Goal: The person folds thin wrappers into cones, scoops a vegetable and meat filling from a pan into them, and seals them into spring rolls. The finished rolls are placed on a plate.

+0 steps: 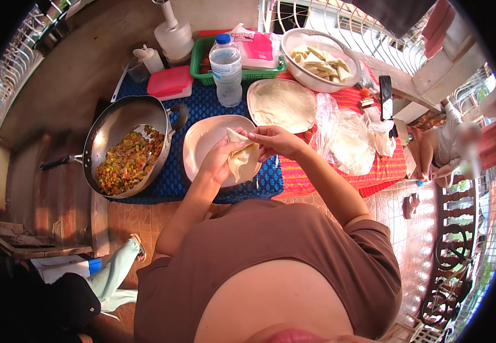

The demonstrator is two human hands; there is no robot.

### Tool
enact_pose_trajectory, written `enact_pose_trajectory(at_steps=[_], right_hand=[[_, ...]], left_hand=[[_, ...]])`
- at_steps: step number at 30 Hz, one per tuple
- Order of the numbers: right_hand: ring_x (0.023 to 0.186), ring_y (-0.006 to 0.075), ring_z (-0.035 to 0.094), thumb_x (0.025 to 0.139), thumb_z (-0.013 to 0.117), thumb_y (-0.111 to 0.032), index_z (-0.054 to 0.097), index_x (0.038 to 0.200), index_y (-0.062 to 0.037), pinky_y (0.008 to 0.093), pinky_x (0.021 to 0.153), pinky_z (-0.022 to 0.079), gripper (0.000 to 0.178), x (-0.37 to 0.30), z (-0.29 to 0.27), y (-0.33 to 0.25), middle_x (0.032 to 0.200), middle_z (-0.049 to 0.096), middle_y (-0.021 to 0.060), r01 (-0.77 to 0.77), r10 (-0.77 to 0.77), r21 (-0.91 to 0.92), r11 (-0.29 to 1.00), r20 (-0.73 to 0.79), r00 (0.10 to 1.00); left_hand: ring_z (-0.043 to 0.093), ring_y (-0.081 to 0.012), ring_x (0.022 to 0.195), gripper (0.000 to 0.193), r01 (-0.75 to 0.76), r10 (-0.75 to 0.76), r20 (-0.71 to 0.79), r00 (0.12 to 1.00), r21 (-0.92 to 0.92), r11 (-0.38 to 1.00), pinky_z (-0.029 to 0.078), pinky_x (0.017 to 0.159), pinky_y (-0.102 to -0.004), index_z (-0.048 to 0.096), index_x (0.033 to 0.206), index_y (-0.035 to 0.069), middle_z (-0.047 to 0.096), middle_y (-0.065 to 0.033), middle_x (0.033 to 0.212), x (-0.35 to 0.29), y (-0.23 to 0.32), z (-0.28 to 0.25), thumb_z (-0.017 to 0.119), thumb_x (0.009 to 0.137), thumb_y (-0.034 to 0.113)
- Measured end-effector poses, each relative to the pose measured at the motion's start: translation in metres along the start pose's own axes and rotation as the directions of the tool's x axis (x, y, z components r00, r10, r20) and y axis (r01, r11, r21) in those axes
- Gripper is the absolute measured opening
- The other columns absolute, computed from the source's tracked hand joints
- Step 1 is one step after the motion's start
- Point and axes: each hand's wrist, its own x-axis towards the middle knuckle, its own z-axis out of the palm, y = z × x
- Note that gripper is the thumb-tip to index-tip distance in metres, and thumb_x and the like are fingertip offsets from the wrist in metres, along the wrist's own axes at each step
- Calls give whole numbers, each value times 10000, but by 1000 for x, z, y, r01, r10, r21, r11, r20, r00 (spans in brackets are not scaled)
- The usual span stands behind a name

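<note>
Wrapper: thin pale folded pastry sheet [243, 157], frame centre, above the pale round plate [202, 143].
Left hand [220, 162]: cradling it underneath, fingers curled.
Right hand [273, 140]: fingertips pinching its top edge.
Risk: thin sheet may tear under pinching; 1 slip drops it.

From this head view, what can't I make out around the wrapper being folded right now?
- Inside of the pastry wrapper: the folded sheet and the left hand hide it; filling cannot be told.
- Right hand fingertips: partly tucked behind the wrapper's top edge.
- Pink plate: its near side is covered by both hands.
- Pan handle: its end fades into shadow.
- Contents of the green basket: masked by the water bottle and a pink packet.
</note>
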Motion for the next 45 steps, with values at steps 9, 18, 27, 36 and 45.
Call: enact_pose_trajectory(at_steps=[9,18,27,36,45], right_hand=[[693,123,652,843,704,-244,627,1007,-13,232,659,544,293,8,-9,16,855,661,48,-53,50,60,997,57,997],[674,66,626,835,710,-179,650,1014,-27,197,629,517,242,11,-5,21,841,670,-2,-31,33,39,999,-27,999],[655,61,615,830,720,-210,612,956,-65,186,587,520,220,15,14,27,831,642,-7,34,-9,157,987,-160,987],[650,65,607,798,745,-183,626,1048,5,184,570,506,334,16,26,36,856,656,24,48,0,206,977,-228,974],[648,59,592,772,766,-150,627,1038,12,184,556,469,341,15,18,37,835,665,23,45,-6,218,975,-174,985]], left_hand=[[456,-223,1237,558,-1,-4,38,999,121,993,384,1060,-347,366,1322,11,458,-125,1330,5,-2,-6,466,784,-99],[563,-195,1093,426,169,-187,87,979,178,969,478,939,-348,427,1271,8,535,-111,1239,-3,12,-13,508,853,-3],[635,-101,826,208,-71,102,-16,995,606,793,528,740,-232,623,1059,16,650,-32,932,-14,16,-40,637,877,116],[622,-75,752,177,-45,74,-32,997,541,840,508,665,-198,646,1018,-19,658,-32,870,-10,14,-52,607,883,89],[641,-114,847,221,-32,30,13,999,569,822,536,749,-249,623,1085,1,657,-48,975,-12,15,-51,574,905,121]])
